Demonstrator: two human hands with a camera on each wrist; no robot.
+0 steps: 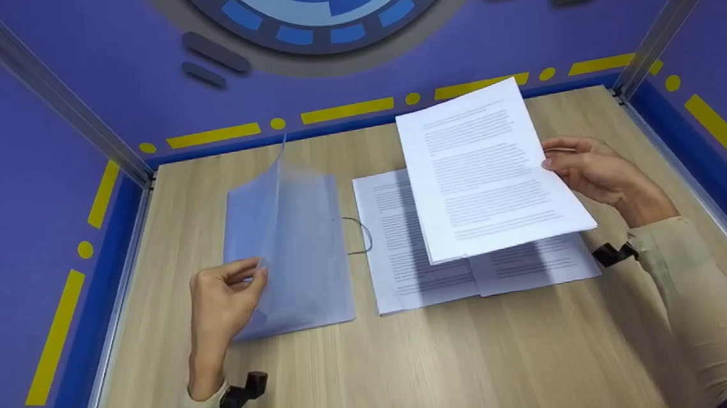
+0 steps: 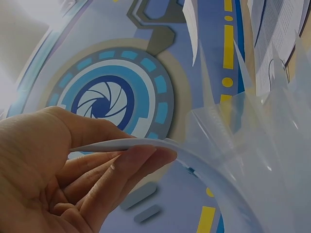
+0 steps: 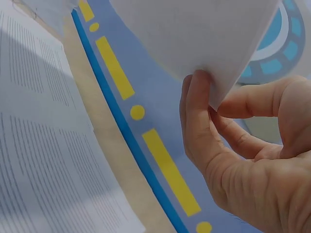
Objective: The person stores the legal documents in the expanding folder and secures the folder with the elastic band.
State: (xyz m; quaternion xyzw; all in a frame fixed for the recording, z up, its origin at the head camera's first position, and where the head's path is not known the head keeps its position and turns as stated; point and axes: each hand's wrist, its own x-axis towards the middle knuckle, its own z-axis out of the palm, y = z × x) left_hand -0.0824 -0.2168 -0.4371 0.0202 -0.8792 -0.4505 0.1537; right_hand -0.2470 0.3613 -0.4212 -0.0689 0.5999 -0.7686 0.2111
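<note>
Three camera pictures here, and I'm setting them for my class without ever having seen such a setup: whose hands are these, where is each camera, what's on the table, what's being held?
These are one person's bare hands, no machine. The wide picture comes from a head-worn camera looking down; the two close-ups come from cameras on each wrist. On the wooden table lie printed pages and a clear plastic folder. The left hand pinches the folder's cover, lifting it open. The right hand holds a printed sheet by its edge, raised above the pages.

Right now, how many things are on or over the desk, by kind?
Clear plastic folders: 1, cover lifted by the left hand
Printed sheets held in the right hand: 1
Printed paper piles lying on the desk: 2
Total: 4
</note>
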